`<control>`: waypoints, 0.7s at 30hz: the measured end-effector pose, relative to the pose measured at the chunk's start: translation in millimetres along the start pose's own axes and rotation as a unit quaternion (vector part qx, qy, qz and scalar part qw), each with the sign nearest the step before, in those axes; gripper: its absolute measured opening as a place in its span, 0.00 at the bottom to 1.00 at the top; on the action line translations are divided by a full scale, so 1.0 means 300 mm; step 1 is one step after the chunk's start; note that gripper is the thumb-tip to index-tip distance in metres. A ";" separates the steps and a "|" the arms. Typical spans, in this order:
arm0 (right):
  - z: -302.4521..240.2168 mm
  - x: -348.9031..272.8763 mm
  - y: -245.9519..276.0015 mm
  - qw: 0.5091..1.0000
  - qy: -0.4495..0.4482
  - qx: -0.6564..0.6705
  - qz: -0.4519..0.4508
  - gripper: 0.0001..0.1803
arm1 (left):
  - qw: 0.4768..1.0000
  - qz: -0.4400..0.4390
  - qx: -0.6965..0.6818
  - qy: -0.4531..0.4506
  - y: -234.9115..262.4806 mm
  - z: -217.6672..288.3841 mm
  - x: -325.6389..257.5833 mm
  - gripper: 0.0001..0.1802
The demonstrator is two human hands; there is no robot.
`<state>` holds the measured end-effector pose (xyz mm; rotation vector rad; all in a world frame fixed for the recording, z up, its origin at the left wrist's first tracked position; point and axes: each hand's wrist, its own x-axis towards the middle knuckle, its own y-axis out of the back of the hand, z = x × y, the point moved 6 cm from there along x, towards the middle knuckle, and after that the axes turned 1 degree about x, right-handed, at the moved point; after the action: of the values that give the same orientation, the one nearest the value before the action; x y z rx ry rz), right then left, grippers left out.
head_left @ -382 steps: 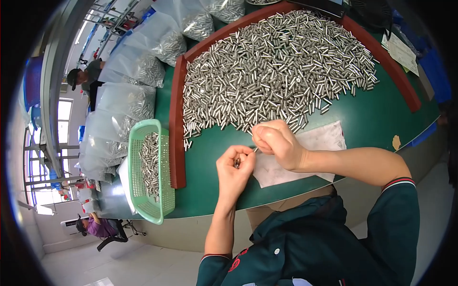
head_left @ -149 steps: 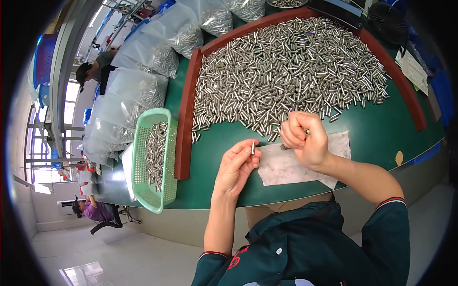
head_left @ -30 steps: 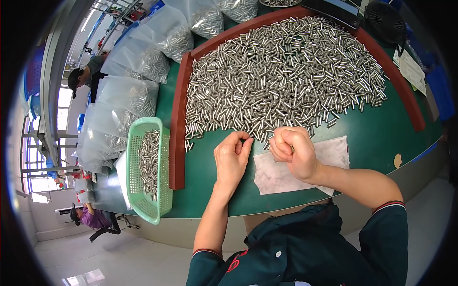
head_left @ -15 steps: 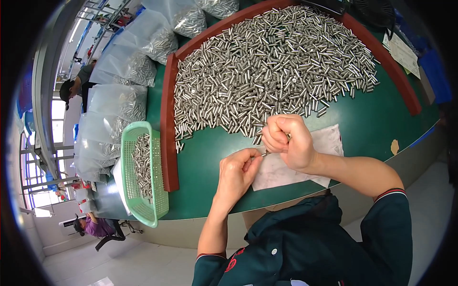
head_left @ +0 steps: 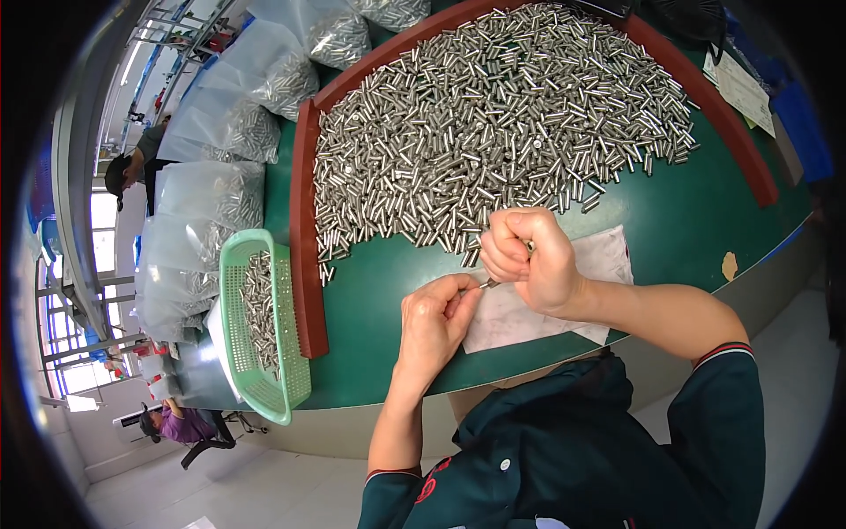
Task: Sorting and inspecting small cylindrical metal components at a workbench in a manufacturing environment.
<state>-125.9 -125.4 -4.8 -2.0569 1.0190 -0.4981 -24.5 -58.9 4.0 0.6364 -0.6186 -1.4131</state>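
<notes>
A large pile of short metal pins (head_left: 502, 123) covers the far part of the green table (head_left: 361, 309). My left hand (head_left: 432, 322) is closed in a pinch, with the thumb and forefinger on a small metal pin (head_left: 486, 284). Just to its right, my right hand (head_left: 538, 264) is curled into a fist above a white cloth (head_left: 608, 256). The pin's far end meets the underside of that fist. A small glint shows between the right fingers, but what they hold is hidden.
Dark red rails (head_left: 308, 229) border the pile. A green plastic basket (head_left: 295, 353) with more pins stands at the left edge. Clear bags of pins (head_left: 242, 132) line the table behind it. Papers (head_left: 743, 93) lie at the far right. Two people (head_left: 181, 425) are in the background.
The view has shifted slightly, moving the whole scene a little to the left. Both hands keep nearly the same pose, still meeting at the pin.
</notes>
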 end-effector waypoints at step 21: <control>0.000 -0.003 -0.013 0.999 0.009 -0.029 0.013 0.17 | 0.999 0.032 0.002 -0.029 -0.001 0.011 -0.012 0.04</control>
<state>-124.4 -123.2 -1.8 -2.0912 1.0810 -0.4785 -27.2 -55.5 6.1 0.5757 -0.6812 -1.3742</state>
